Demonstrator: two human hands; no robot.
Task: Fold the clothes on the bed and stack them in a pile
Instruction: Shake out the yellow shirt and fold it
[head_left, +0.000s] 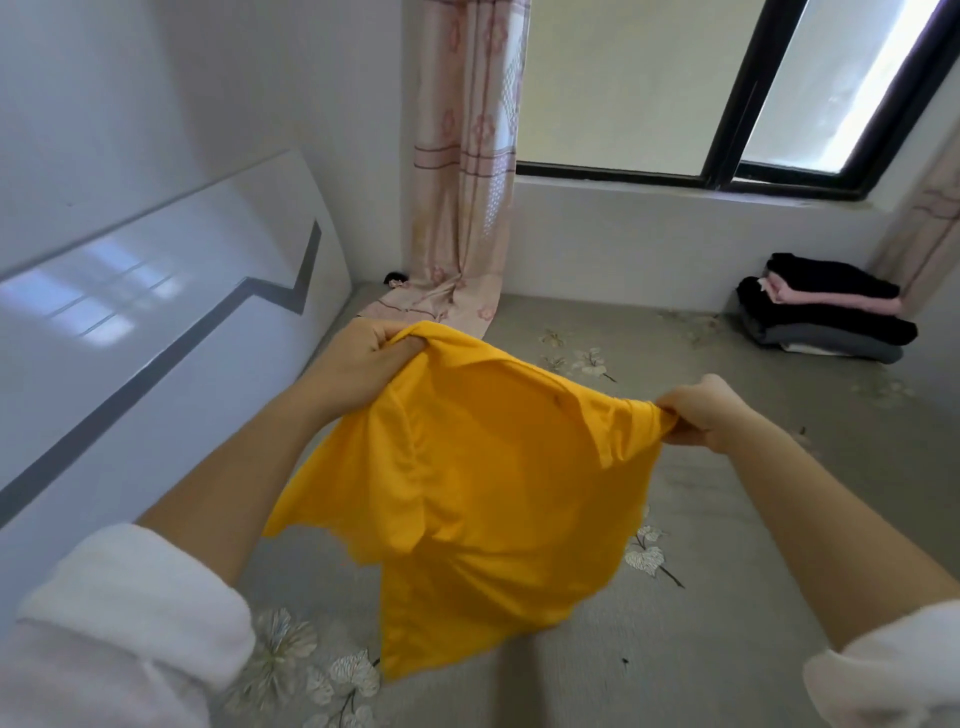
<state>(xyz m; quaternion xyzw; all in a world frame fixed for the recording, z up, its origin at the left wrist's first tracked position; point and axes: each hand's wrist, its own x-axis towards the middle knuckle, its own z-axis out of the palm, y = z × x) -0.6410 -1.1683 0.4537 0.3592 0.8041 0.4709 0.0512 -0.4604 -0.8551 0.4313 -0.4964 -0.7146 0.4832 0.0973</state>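
Shirt (493, 493), yellow, hangs above the bed (727, 597), stretched between both grips. Left grip (358, 364) is clamped on a bunched wad of cloth at one shoulder. Right grip (701, 410) pinches the other shoulder edge. The body droops crumpled below the grips, with one sleeve flopped over the front. Hem is just above or touching the bed, can't tell which.

Step in hand looks like spreading it out before the fold. To do it well:
- Even out the hold. Left has too much cloth, so pinch at the seam instead.
- Shake once to drop the creases.
- Lower it flat onto the bed under the grips, smooth it, then fold.

Pile (826, 317) of folded clothes sits well beyond the right grip, at the bed's far corner. Carry the folded shirt there flat so it doesn't sag open.
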